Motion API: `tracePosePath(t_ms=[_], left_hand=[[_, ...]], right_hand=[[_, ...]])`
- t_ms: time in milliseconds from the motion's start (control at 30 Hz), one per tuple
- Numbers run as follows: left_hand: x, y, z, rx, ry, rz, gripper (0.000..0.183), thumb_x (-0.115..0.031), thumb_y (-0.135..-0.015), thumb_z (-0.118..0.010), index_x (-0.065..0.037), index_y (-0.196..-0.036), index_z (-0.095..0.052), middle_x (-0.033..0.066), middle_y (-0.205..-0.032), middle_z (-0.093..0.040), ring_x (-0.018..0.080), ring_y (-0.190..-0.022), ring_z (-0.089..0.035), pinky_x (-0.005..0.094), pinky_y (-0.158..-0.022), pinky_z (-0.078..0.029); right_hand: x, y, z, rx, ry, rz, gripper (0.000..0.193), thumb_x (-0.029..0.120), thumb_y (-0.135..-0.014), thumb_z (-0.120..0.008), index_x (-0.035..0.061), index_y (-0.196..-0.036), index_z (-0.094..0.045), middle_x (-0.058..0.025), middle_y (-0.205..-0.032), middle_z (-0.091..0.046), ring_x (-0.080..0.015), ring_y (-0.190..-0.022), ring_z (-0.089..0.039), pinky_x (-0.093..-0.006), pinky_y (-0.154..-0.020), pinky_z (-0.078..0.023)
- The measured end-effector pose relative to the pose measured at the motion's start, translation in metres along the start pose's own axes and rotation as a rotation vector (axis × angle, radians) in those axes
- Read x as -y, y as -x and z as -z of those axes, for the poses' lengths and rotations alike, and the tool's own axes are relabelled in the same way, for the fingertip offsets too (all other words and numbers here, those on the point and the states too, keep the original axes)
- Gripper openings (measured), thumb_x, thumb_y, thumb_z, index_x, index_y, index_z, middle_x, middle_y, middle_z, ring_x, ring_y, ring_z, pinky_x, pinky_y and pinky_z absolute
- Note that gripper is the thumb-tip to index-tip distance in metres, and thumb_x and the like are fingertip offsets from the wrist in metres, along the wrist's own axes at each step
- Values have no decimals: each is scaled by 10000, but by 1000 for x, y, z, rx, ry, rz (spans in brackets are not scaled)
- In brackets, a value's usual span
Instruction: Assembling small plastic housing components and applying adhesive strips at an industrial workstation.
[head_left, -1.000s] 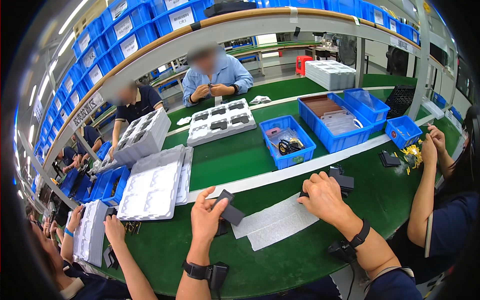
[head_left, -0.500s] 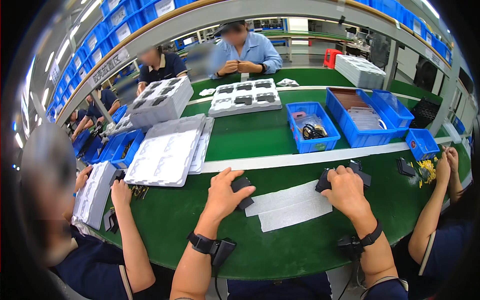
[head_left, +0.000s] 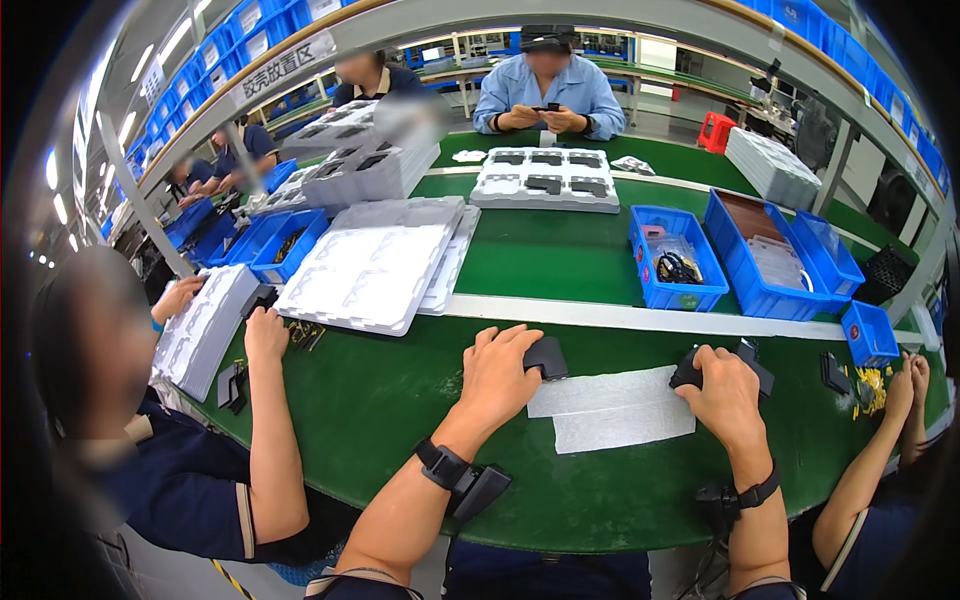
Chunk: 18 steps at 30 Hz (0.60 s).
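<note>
My left hand [head_left: 495, 378] is closed on a flat black plastic piece [head_left: 546, 357], which sticks out to the right of its fingers. That piece is at the far left corner of a white foam sheet [head_left: 625, 418] lying on the green table. At the sheet's right end, my right hand [head_left: 727, 392] has its thumb and fingers around another dark piece [head_left: 686, 369], mostly covered by the fingers. Just beyond my right hand lie more black pieces [head_left: 756, 366]. Both wrists carry black straps with small devices.
White trays [head_left: 375, 262] are stacked at the left, near a co-worker's hand [head_left: 266, 334]. Blue bins [head_left: 690, 292] stand beyond a white strip. Yellow bits [head_left: 872, 388] lie at the right, beside another co-worker's hands [head_left: 908, 378]. A person in light blue [head_left: 548, 95] sits opposite.
The whole view has shifted, so the scene sits farther right. My left hand has moved slightly toward the foam sheet, and its black piece has turned. My right hand keeps its grip.
</note>
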<state>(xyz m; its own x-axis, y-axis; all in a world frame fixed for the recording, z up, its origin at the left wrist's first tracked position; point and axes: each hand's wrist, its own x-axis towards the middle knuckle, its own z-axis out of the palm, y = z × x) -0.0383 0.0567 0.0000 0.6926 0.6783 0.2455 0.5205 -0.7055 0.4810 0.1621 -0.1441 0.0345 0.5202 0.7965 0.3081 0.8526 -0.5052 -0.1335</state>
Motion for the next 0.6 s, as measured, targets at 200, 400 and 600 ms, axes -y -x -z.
tracePosePath(t_ms=[200,400,600], left_hand=[[-5,-3,-3,-16,62,-21,414,-111,-702,-679,-123,-1114,-644,61,-1100,-633,268,-1081,-474,446,-938,-309],[-8,-3,4,-140,108,-11,395,-138,-677,-709,-123,-1069,-667,55,-1052,-652,259,-1070,-496,425,-936,-324],[-1,3,34,-193,-92,128,342,-256,-688,-709,-116,-1000,-702,75,-960,-681,283,-977,-562,433,-873,-379]], right_hand=[[-1,1,-1,-29,-25,-16,367,175,-591,-809,23,-814,-560,-137,-783,-604,-338,-777,-605,-427,-659,-462],[-3,2,-2,-53,-41,8,367,173,-587,-806,20,-808,-555,-139,-772,-601,-339,-769,-604,-427,-650,-461],[-3,0,-1,-47,-54,17,367,182,-596,-800,16,-813,-555,-140,-769,-600,-341,-765,-600,-426,-651,-461]])
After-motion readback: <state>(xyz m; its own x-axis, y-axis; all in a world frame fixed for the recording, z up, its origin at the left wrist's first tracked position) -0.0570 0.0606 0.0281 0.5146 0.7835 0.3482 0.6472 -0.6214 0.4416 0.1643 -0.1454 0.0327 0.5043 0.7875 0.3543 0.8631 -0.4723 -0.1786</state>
